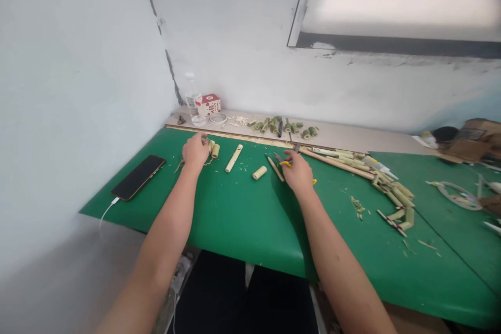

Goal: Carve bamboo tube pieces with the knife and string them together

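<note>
My left hand (195, 151) is at the back left of the green table, its fingers bent beside short bamboo pieces (215, 151) with string around them; whether it grips any is hidden. My right hand (298, 171) is over yellow-handled pliers (285, 164), fingers curled round the handle. Just left of the pliers lies a thin pencil-like stick (275, 168). Between my hands a longer bamboo tube (234, 158) with small dark marks and a short bamboo tube (259, 173) lie on the table.
A phone (138, 177) with a white cable lies at the left. Along the wall stand a bottle (191, 96), a red-and-white box (210, 105) and green bamboo pieces (276, 124). Bamboo sticks (340, 162) and joined bamboo segments (401, 198) lie at the right.
</note>
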Action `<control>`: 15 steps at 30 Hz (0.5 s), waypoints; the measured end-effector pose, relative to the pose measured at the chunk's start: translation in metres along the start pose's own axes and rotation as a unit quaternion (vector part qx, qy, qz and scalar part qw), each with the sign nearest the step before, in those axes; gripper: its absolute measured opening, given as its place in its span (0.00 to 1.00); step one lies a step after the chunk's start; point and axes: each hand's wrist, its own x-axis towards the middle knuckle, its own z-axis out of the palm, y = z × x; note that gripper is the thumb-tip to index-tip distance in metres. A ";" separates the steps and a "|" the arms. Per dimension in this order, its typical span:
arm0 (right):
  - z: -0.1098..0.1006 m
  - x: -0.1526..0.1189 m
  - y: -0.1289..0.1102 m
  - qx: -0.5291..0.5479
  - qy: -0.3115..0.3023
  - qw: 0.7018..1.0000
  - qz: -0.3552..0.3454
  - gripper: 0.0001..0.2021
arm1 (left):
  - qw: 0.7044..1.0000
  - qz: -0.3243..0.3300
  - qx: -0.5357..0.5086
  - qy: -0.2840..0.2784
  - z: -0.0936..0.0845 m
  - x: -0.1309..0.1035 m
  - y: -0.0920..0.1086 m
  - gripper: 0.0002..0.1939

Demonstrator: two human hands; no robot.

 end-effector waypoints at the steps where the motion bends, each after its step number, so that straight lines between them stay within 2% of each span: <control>1: 0.001 0.000 0.000 0.001 0.008 1.000 -0.005 0.21 | 0.999 0.008 -0.032 0.042 0.001 0.000 0.001 0.14; 3: 0.001 0.000 -0.001 0.002 0.030 0.999 -0.020 0.19 | 0.981 0.045 -0.120 0.142 0.002 -0.001 0.006 0.11; 5: 0.002 0.000 -0.003 0.008 0.054 0.998 -0.042 0.19 | 0.941 0.108 -0.217 0.234 0.005 -0.006 0.013 0.12; 7: 0.004 -0.001 -0.006 0.040 0.072 0.994 -0.078 0.20 | 0.896 0.173 -0.277 0.300 0.010 -0.014 0.022 0.16; 8: 0.005 -0.003 -0.008 0.068 0.074 0.990 -0.100 0.21 | 0.883 0.206 -0.283 0.313 0.013 -0.019 0.027 0.17; 11: 0.010 -0.009 -0.019 0.179 0.042 0.969 -0.165 0.27 | 0.856 0.329 -0.262 0.299 0.025 -0.041 0.044 0.14; 15: 0.018 -0.021 -0.035 0.294 -0.063 0.927 -0.225 0.33 | 0.836 0.487 -0.196 0.163 0.042 -0.071 0.064 0.12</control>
